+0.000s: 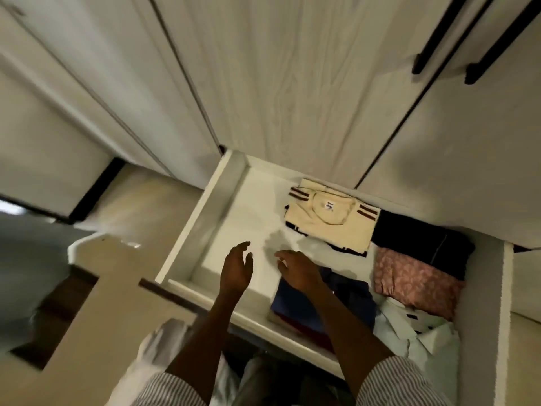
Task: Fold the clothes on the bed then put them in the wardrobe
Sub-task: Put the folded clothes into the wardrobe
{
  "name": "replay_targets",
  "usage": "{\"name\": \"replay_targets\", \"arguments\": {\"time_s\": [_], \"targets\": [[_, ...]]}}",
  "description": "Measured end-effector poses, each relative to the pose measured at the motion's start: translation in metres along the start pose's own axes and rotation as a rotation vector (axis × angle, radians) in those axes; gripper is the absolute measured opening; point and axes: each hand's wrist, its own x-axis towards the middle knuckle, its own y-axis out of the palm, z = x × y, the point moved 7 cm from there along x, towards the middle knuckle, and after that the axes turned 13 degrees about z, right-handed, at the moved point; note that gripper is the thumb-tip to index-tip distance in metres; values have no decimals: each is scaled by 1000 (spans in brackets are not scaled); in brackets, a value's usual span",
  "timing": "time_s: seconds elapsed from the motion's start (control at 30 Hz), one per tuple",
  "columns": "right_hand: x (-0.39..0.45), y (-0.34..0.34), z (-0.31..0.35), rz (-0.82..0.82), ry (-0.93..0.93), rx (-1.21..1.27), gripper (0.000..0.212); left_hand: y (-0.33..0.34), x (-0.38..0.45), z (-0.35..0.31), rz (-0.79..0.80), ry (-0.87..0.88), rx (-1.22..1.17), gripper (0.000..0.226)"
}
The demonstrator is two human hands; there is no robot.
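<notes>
hovering over the open white wardrobe drawer (187,230), left hand (235,269) and right hand (297,271) show relaxed, empty grip; folded cream striped-sleeve shirt (330,227) lies inside, beside 1 blue folded garment (295,306).

White drawer (187,235) under pale wood-grain wardrobe doors (278,83), black handles (439,33). Cream shirt (330,227) trimmed with dark maroon stripes. Black garment (421,238), pink patterned cloth (415,281), blue folded clothes (295,309) over something red, white shirt (421,335). Sleeves (401,382) striped grey and white.

Pale wood-grain wardrobe doors (281,83), matt black handles (439,36), soft cloth shirt (330,227)
</notes>
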Motion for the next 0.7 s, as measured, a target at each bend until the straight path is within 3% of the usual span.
{"name": "replay_targets", "arguments": {"time_s": [0.1,0.27,0.43,0.53,0.7], "targets": [[-17,12,42,-8,-119,-42,34,-32,-57,13,-166,-21,-51,43],[-68,62,141,88,-400,-183,30,-64,-184,57,-432,-212,-123,37],[-112,150,213,343,-643,-400,31,-58,-323,110,-612,-428,-199,37],[-134,226,241,533,-663,-631,28,-41,-414,153,-730,-596,-280,44],[-157,341,252,806,-703,-880,35,3,-527,213,-865,-858,-430,36]]}}
